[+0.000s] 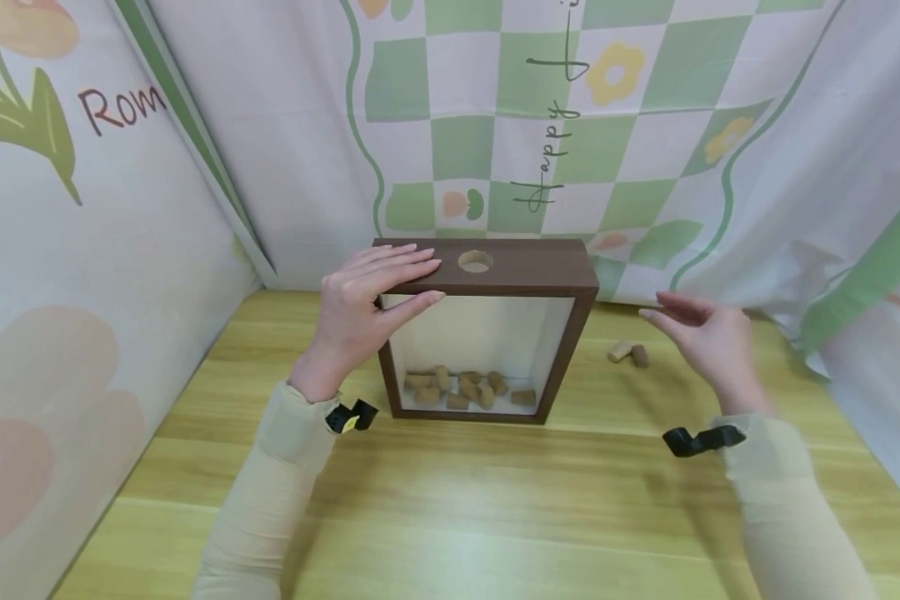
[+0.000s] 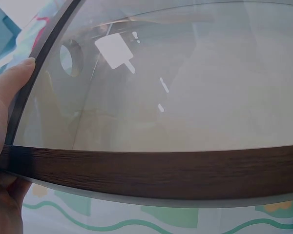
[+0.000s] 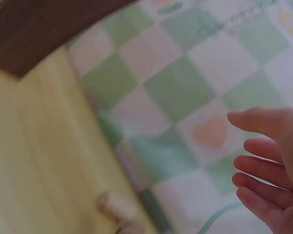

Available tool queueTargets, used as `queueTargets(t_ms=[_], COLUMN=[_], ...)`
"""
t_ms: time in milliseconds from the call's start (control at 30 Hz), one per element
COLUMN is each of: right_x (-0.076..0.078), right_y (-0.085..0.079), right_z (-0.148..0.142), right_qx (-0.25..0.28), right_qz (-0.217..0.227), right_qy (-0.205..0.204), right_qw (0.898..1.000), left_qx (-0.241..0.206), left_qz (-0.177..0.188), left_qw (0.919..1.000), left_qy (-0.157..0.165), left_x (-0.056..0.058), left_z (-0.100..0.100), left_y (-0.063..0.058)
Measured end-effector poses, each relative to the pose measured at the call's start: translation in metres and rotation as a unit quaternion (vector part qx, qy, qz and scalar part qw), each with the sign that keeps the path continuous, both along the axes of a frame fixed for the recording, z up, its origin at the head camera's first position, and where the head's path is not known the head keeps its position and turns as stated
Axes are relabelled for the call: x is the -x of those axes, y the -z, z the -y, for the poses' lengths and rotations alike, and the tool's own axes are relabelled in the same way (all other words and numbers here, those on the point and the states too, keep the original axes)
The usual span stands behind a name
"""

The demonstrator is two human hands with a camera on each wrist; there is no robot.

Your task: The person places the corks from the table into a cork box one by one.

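Note:
A dark brown wooden box frame (image 1: 562, 358) with a clear front and a round hole (image 1: 476, 262) in its top stands upright on the table. Inside, along its bottom, lie several wine corks (image 1: 468, 388). My left hand (image 1: 371, 287) rests on the top left corner, fingers over the top and thumb at the front edge; in the left wrist view the thumb (image 2: 14, 78) lies along the frame. To the right of the box, my right hand (image 1: 708, 337) hovers with nothing in it, fingers loosely bent. Below it lie two loose corks (image 1: 630, 354), blurred in the right wrist view.
The wooden table (image 1: 450, 500) carries the box near its back edge. Right behind the box hangs a green and white checked curtain (image 1: 532, 150), and a printed cloth (image 1: 120, 250) closes off the left side.

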State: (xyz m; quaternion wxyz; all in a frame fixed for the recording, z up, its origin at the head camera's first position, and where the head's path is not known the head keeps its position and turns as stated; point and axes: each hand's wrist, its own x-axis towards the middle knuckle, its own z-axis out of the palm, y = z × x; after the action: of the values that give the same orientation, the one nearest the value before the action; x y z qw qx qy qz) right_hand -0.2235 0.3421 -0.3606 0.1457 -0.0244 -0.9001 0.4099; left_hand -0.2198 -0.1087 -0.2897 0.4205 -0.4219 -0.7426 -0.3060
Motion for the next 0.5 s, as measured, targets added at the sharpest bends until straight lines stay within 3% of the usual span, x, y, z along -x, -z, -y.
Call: queueTargets(t_ms=[267, 500], right_x=[0.004, 0.008], right_y=[0.049, 0.079], right_z=[-0.028, -0.039], right_qx=[-0.007, -0.021], right_qz=[0.051, 0.077], right_qy=[-0.003, -0.011], right_qw=[0.999, 0.997], left_qx=[0.001, 0.001], left_qz=[0.003, 0.002], left_qw=[1.0000, 1.0000], left_qy=[-0.001, -0.001], left_x=[0.000, 0.000], left_z=[-0.001, 0.000], left_y=[0.000, 0.000])
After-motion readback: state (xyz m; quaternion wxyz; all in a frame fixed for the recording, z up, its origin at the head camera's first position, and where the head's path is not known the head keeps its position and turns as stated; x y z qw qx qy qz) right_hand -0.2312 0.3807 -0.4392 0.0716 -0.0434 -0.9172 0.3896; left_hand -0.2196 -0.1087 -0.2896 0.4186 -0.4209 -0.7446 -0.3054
